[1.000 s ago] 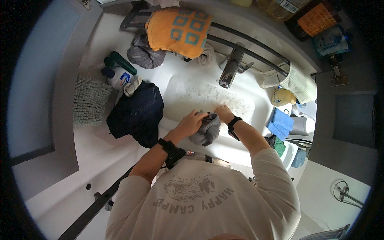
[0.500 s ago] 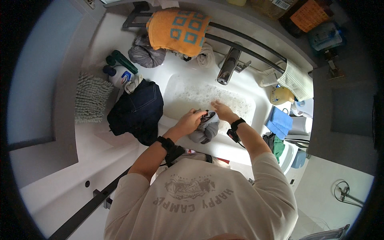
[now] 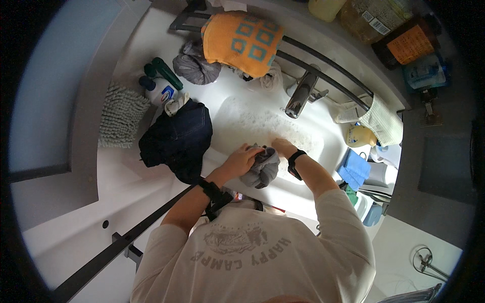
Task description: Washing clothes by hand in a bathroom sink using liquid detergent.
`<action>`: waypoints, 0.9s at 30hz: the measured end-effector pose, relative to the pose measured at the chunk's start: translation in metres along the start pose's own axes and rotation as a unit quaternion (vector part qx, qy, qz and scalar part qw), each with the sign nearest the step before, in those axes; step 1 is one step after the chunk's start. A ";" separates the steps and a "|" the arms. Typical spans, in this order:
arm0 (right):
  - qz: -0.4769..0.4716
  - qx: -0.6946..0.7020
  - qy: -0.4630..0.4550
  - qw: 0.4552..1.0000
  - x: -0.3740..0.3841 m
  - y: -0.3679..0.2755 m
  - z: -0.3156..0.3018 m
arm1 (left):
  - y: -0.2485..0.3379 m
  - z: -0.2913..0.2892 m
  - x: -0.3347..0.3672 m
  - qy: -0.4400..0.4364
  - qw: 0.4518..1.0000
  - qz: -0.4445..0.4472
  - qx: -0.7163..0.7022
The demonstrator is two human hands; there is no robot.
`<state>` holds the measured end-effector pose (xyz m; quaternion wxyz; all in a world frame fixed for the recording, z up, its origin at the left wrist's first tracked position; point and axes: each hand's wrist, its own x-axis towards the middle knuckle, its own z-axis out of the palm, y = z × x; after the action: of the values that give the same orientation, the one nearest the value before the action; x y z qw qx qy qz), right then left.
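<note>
Crumpled, roundish grey cloth (image 3: 263, 172), mid-frame, lies right of the nearer left hand (image 3: 241, 161), fingers pinching its upper edge; right hand's (image 3: 285, 147) grip hidden.

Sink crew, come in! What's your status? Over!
Left grip holding bunched gray cloth. Right grip close beside it, hold unclear. Faucet beyond both, above sudsy water.

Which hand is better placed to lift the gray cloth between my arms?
Probably your left hand: its fingers rest on the gray cloth, while your right hand is farther forward, by the soapy water.
</note>
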<state>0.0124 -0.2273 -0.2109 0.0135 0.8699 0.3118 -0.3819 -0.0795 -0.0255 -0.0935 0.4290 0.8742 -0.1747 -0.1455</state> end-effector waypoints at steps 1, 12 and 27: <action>0.000 -0.005 -0.004 1.000 0.000 -0.001 -0.004 | -0.005 0.003 0.000 0.013 1.000 0.012 -0.005; 0.001 0.161 0.173 0.972 -0.028 0.009 0.000 | 0.003 -0.004 0.000 -0.014 1.000 -0.009 -0.023; -0.083 0.634 0.117 0.760 -0.132 -0.088 -0.040 | -0.019 -0.017 0.005 -0.063 0.998 -0.010 -0.014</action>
<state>-0.0775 -0.2162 -0.0748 -0.6097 0.6884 0.0690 -0.3869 -0.0653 -0.0051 -0.0990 0.4277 0.8591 -0.1907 -0.2067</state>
